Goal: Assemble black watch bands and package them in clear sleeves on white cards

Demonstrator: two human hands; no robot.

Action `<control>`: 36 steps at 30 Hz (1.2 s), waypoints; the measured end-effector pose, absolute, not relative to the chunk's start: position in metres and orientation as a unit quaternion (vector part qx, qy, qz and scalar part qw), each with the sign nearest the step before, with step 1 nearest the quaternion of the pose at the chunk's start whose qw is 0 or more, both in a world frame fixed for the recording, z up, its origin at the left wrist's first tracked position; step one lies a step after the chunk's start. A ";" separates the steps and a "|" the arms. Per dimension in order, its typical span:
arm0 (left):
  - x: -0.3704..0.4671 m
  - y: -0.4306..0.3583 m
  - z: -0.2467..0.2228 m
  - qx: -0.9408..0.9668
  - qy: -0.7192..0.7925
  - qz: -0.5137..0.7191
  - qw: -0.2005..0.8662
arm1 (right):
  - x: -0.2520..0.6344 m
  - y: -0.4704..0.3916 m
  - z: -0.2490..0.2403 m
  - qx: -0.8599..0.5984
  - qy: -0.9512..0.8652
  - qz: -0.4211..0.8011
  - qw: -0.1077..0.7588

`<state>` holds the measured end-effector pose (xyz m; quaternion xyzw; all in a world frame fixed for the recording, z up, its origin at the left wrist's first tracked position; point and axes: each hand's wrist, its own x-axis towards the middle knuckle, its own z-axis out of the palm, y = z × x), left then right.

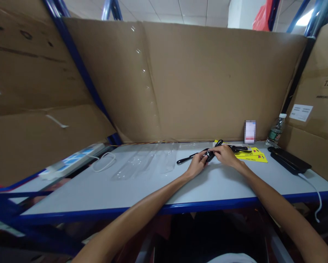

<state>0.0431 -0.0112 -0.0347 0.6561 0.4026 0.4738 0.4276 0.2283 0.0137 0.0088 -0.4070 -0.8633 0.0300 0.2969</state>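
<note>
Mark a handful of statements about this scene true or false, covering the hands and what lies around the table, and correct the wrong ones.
1. The left hand and right hand both touch a black item. True.
2. The bottle lies on its side. False: it stands upright, with a white cap.
3. Clear plastic lies on the table to the left of the hands. True.
4. The yellow cards are at the table's far left end. False: they are beside the right hand.
5. The power strip is to the right of the hands. False: it is on the left.
</note>
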 end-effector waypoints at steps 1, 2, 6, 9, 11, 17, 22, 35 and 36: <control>0.043 -0.012 -0.034 0.657 0.402 0.472 0.429 | 0.228 0.013 0.009 -0.407 -0.864 0.032 0.296; 0.044 -0.013 -0.034 0.657 0.402 0.471 0.431 | 0.228 0.012 0.010 -0.408 -0.863 0.030 0.296; 0.044 -0.012 -0.031 0.648 0.417 0.453 0.448 | 0.229 0.008 0.013 -0.418 -0.854 0.018 0.309; 0.043 -0.010 -0.031 0.643 0.427 0.423 0.475 | 0.230 0.006 0.014 -0.396 -0.869 0.010 0.296; 0.042 -0.009 -0.032 0.640 0.426 0.401 0.498 | 0.229 0.005 0.013 -0.373 -0.886 0.007 0.275; 0.042 -0.012 -0.029 0.631 0.425 0.384 0.522 | 0.226 0.007 0.009 -0.359 -0.891 0.029 0.276; 0.043 -0.014 -0.025 0.625 0.450 0.368 0.521 | 0.230 0.012 0.010 -0.405 -0.874 0.018 0.270; 0.040 -0.019 -0.015 0.619 0.437 0.334 0.561 | 0.233 0.012 0.008 -0.339 -0.908 0.016 0.245; 0.039 -0.019 -0.015 0.619 0.437 0.331 0.562 | 0.233 0.013 0.008 -0.339 -0.908 0.013 0.245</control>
